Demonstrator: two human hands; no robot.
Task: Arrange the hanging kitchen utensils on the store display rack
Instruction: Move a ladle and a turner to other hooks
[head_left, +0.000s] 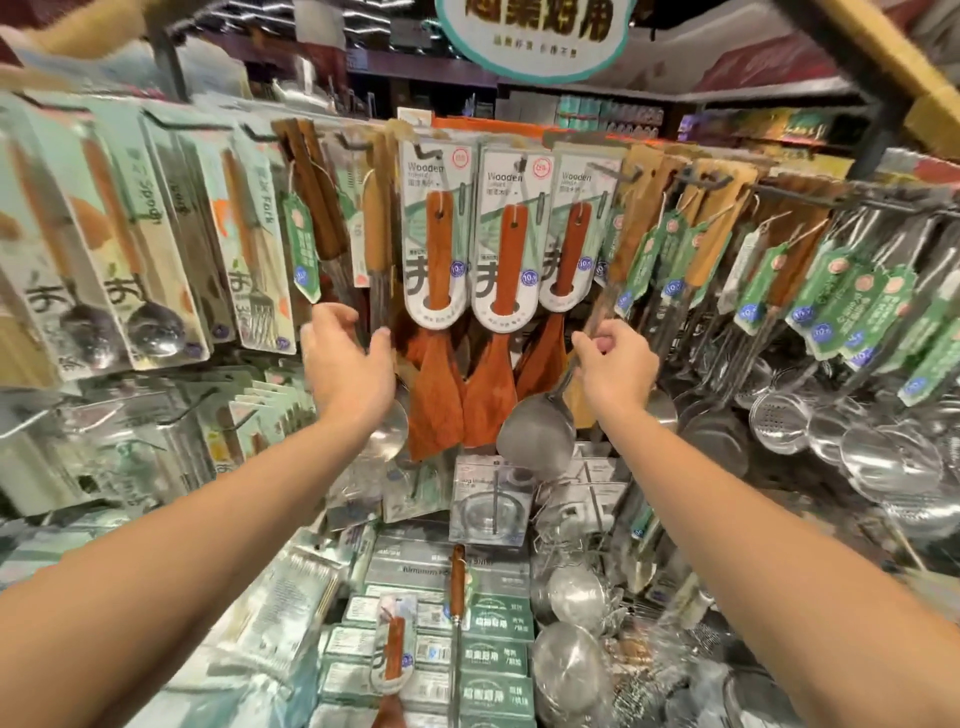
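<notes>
Right hand (615, 366) pinches a hanging steel ladle's thin shaft (563, 382); left hand (348, 358), fingers spread loosely, holds nothing beside carded wooden spatulas (439, 312).

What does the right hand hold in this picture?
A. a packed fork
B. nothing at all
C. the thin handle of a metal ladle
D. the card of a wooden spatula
C: the right hand pinches the thin shaft of a metal ladle, whose bowl hangs just below the hand, beside the wooden spatulas.
</notes>
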